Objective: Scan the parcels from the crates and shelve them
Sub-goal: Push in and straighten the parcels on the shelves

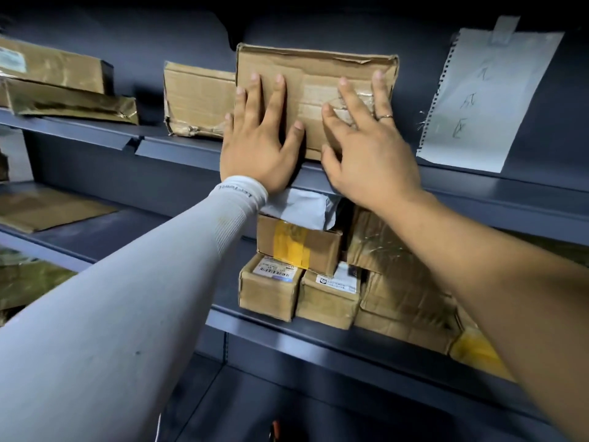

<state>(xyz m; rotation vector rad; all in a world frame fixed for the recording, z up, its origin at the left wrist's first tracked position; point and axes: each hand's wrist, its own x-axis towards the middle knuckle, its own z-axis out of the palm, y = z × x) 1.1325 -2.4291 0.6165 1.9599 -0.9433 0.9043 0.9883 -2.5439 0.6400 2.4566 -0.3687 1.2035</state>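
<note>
A flat brown cardboard parcel stands upright on the upper dark shelf, leaning towards the back panel. My left hand, in a white arm sleeve, presses flat on the parcel's left half with straight, spread fingers. My right hand, with a ring on one finger, presses flat on its taped right half. Neither hand curls around the parcel.
Another brown parcel stands just left of it, and flat taped parcels lie further left. A handwritten paper sheet is taped at the right. On the lower shelf sit several small boxes and a grey mailer bag.
</note>
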